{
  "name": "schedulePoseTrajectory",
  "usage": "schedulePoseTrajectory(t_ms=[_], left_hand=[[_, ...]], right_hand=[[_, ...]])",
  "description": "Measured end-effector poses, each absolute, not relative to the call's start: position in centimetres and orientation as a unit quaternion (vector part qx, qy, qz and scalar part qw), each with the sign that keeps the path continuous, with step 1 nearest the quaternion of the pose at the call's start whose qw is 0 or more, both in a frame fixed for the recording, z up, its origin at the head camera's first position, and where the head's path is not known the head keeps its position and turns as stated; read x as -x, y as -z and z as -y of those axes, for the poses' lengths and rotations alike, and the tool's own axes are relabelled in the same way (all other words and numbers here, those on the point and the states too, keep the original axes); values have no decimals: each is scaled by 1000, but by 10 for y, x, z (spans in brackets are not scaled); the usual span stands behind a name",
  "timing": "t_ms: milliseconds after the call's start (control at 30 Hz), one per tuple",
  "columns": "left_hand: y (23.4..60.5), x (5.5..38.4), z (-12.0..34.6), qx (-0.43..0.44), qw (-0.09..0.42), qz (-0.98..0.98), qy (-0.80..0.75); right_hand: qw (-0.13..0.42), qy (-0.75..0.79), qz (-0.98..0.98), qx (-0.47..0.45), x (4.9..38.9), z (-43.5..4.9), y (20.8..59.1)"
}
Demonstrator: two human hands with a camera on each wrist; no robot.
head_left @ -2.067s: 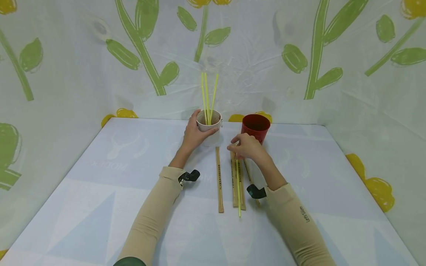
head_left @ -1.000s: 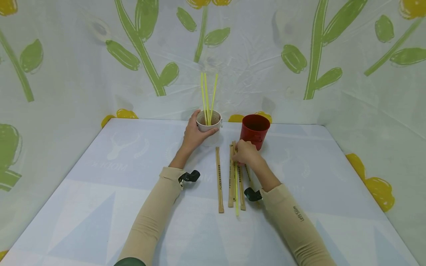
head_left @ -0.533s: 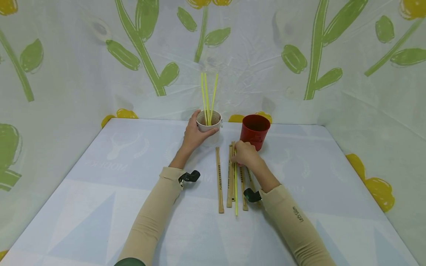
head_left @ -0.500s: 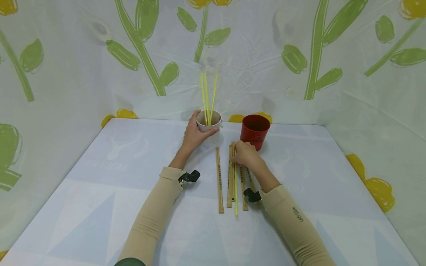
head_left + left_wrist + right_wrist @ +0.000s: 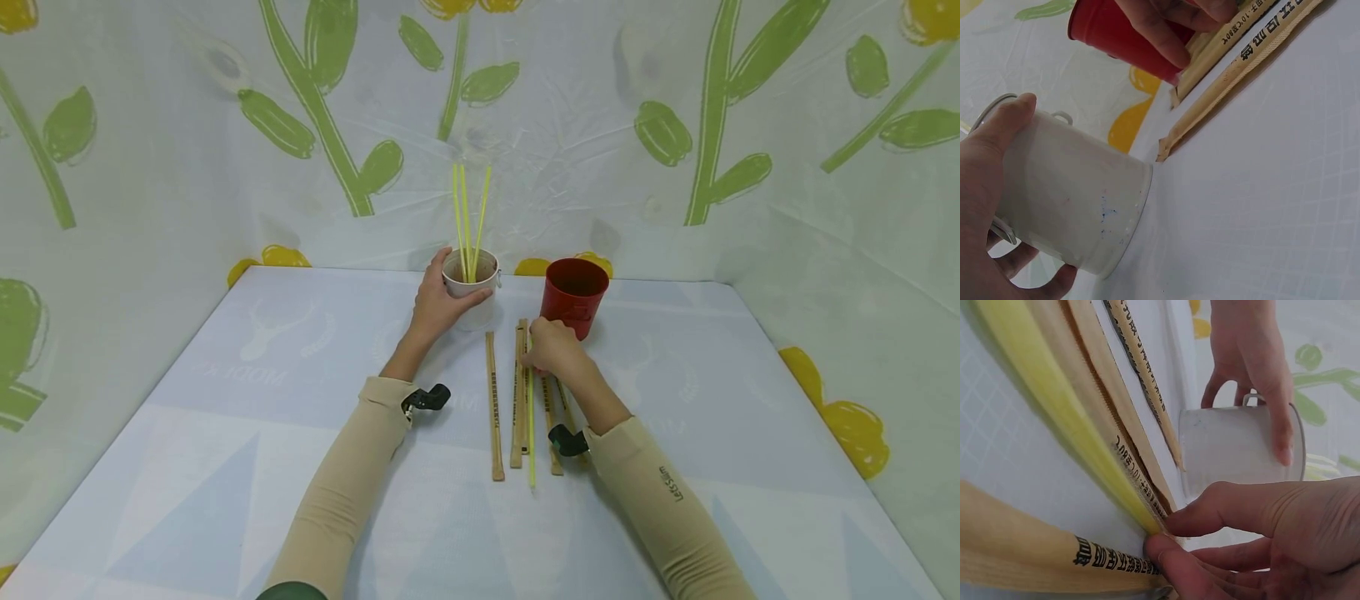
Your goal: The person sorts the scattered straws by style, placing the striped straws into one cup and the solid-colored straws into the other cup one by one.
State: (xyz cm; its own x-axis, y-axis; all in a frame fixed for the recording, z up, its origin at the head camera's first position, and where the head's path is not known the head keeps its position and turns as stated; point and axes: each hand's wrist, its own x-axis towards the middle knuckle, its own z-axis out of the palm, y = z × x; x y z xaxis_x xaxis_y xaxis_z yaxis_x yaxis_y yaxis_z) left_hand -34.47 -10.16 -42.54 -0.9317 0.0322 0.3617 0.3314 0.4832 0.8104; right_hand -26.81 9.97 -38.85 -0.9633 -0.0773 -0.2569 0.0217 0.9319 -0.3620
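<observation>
My left hand (image 5: 437, 304) grips a small white pail (image 5: 1079, 187), its fingers and thumb curled round the side below the rim. Several yellow straws (image 5: 465, 221) stand upright in that pail. Over the table my right hand (image 5: 557, 343) pinches the far end of another yellow straw (image 5: 1066, 412) between thumb and forefinger. This straw lies lengthwise among several paper-wrapped straws (image 5: 517, 417), some partly hidden under the right hand and wrist. One wrapped straw (image 5: 495, 408) lies apart on the left.
A red pail (image 5: 577, 302) stands just beyond the right hand, its inside dark. The white table (image 5: 225, 500) ends at a flower-printed sheet (image 5: 555, 125) at the back and sides. Each wrist wears a black camera (image 5: 427, 397).
My right hand has come down and slightly nearer, from above the straws to pinching the yellow one. The yellow straw and some wrapped straws have shifted slightly sideways. The left hand stays on the pail.
</observation>
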Motion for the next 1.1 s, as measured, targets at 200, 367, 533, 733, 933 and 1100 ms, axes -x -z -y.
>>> schedulePoseTrajectory(t_ms=[200, 367, 533, 733, 933, 1100], left_hand=[[425, 344, 102, 105, 150, 848, 498], [427, 344, 102, 107, 149, 847, 499], [430, 343, 104, 105, 147, 849, 497], [429, 345, 103, 108, 150, 847, 499], [427, 348, 102, 111, 154, 845, 501], [427, 347, 102, 111, 154, 846, 498]], right_hand=[[139, 186, -973, 18, 267, -100, 389], [147, 187, -971, 16, 266, -99, 390], [154, 188, -970, 16, 265, -97, 392], [152, 187, -970, 22, 266, -97, 391], [168, 193, -967, 14, 267, -98, 387], [176, 185, -967, 8, 265, -98, 385]])
